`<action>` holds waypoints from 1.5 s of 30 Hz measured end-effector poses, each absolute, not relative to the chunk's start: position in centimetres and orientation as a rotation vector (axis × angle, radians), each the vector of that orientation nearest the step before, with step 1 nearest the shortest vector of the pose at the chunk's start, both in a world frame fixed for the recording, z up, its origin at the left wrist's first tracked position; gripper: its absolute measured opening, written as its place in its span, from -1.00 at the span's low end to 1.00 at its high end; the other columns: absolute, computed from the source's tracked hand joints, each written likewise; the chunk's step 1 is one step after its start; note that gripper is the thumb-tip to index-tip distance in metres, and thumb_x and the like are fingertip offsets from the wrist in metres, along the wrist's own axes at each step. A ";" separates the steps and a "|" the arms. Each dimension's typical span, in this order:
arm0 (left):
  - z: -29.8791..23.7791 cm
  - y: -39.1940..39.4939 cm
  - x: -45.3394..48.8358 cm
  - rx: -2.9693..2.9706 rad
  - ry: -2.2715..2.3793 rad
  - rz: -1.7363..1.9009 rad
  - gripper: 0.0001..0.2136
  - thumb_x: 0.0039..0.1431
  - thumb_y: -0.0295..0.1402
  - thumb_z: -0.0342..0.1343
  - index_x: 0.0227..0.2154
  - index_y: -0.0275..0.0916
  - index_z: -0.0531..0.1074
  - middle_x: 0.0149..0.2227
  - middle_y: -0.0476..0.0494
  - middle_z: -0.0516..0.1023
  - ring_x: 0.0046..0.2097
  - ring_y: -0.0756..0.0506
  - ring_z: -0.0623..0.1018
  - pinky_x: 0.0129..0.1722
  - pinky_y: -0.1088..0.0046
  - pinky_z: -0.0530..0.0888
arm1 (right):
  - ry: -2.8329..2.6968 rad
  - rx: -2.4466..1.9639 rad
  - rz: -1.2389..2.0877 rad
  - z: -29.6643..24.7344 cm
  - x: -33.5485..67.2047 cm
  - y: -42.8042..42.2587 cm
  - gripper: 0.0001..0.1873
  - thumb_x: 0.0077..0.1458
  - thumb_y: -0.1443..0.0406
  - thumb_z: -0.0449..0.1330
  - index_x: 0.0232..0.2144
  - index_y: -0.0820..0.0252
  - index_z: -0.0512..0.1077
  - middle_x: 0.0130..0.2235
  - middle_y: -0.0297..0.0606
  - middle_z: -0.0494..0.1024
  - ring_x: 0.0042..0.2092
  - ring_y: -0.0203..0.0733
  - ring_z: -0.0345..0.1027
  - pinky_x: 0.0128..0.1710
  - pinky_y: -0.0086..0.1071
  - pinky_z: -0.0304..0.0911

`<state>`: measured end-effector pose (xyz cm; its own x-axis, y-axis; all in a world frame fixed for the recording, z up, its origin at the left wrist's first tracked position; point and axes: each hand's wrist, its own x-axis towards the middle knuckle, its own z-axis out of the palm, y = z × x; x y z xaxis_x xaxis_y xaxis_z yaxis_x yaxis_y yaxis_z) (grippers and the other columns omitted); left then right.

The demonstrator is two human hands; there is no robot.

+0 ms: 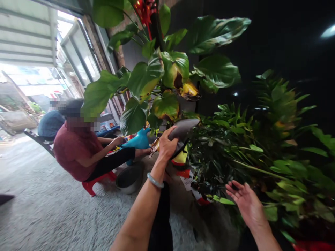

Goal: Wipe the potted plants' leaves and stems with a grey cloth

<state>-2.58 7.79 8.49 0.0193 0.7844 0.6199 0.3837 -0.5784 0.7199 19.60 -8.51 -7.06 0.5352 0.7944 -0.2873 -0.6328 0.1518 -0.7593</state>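
My left hand, with a pale bangle on the wrist, is closed around a grey, cloth-like thing held up against the big-leaved plant. A yellowed, browning leaf hangs just above it. My right hand is open, palm up, fingers spread, below the dark green shrub and holding nothing.
A seated person in a red shirt on a red stool holds a blue watering can at the left. A metal bowl sits on the grey floor. Another person sits behind. Fern-like plants fill the right.
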 end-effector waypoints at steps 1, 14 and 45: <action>8.3 7.9 -2.1 1.989 1.232 1.530 -0.52 -0.09 -0.57 0.08 -0.03 -0.21 0.50 0.02 -0.10 0.54 0.06 -0.12 0.48 0.15 0.35 0.33 | -0.200 -0.981 1.039 -7.0 19.3 -8.4 -0.58 -0.39 -0.06 0.36 -0.53 0.11 0.55 -0.44 -0.21 0.61 -0.32 -0.03 0.49 -0.27 -0.17 0.35; 6.6 2.6 -4.3 1.733 0.960 1.128 -0.55 -0.22 -0.52 0.14 -0.15 -0.24 0.57 -0.17 -0.08 0.62 -0.15 -0.15 0.56 -0.11 0.41 0.47 | -0.137 -0.980 1.027 -7.2 20.6 -9.4 -0.65 -0.38 0.00 0.37 -0.57 0.09 0.53 -0.47 -0.25 0.61 -0.39 -0.08 0.49 -0.36 -0.23 0.38; 1.7 6.7 -3.0 2.068 1.375 0.528 -0.52 -0.24 -0.55 0.14 -0.14 -0.15 0.57 -0.22 -0.02 0.64 -0.11 -0.17 0.56 -0.06 0.35 0.46 | -0.174 -1.004 1.017 -8.3 20.7 -9.2 -0.70 -0.30 0.08 0.34 -0.51 0.14 0.53 -0.45 -0.22 0.60 -0.40 -0.03 0.49 -0.39 -0.17 0.39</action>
<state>-2.97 6.67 1.72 0.3864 0.9223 0.0016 0.6864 -0.2887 0.6674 20.74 -9.18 -8.26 0.5537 0.7734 -0.3087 -0.6272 0.1435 -0.7655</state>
